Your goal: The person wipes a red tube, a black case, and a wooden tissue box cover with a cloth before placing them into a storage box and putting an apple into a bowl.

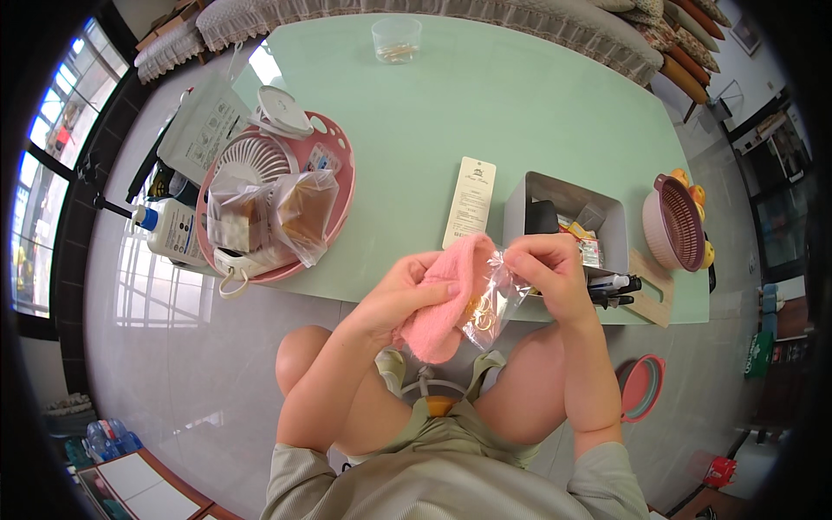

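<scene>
My left hand (416, 286) grips a folded pink fuzzy cloth (437, 325), thumb on top, just past the table's near edge. Between thumb and fingers, my right hand (549, 266) pinches the top of a small clear plastic bag (497, 312). Gold-coloured metal pieces, some of them rings or hooks, show through the film. The bag's left side lies against the cloth, and how far the two overlap is hard to see. Beyond my hands, a cream printed card (469, 201) lies flat on the pale green table (416, 130).
Right of the card stands a grey storage box (565, 185) with packets inside; pens and a wooden board (650, 286) lie beside it. Farther right is a colander (673, 221) near fruit. At left, a pink basket (344, 188) holds a fan and bagged items, beside a pump bottle (172, 227).
</scene>
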`<state>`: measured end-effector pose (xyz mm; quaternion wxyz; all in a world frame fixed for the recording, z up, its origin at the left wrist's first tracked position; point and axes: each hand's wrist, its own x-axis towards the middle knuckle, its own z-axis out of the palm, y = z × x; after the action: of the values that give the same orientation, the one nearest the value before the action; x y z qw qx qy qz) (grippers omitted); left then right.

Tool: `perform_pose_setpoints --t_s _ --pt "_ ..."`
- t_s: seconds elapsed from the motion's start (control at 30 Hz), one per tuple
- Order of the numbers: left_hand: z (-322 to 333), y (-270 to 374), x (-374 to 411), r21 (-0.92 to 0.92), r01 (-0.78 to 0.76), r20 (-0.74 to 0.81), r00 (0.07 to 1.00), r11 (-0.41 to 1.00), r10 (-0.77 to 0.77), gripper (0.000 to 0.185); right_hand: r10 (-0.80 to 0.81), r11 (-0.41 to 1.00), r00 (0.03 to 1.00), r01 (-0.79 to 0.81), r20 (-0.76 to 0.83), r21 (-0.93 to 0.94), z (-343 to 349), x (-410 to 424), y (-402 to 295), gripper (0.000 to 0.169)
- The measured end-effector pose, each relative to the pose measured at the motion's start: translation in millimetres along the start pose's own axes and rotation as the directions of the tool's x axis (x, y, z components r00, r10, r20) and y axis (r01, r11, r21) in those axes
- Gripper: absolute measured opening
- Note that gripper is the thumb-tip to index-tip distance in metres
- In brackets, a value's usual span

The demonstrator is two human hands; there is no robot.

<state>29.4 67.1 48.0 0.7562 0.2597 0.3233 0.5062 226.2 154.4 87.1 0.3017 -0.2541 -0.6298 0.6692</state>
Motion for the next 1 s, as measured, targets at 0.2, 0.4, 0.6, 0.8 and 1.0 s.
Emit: perform_pose_setpoints --t_s 0.2,0.4,0.6,0.8,1.0 --pt "13 -4 3 0.158 -0.05 -0.197 0.977 0.986 0.081 0.032 0.002 1.0 1.0 -0.003 -0.011 -0.031 4 -1 -2 0.018" --pt "32 26 3 -0.007 0.225 -0.357 0.91 0.974 -0.212 0.046 -0.085 0.991 0.991 0.073 -0.099 -0.113 9 -6 0 0.019" --pt "3 -1 22 0.323 -0.108 -0.276 0.939 0.94 0.203 0.045 -0.31 0.95 0.857 0.262 -0.412 -0.17 5 -4 2 0.013" --pt "34 15 20 0.232 -0.122 -0.267 0.946 0.965 0.183 0.042 -0.544 0.646 0.821 0.279 -0.172 -0.711 15 -4 9 0.008" --pt "16 -7 9 0.253 -0.131 -0.3 0.931 0.959 0.206 0.023 -0.422 0.735 0.906 0.346 0.006 -0.584 17 -3 10 0.017"
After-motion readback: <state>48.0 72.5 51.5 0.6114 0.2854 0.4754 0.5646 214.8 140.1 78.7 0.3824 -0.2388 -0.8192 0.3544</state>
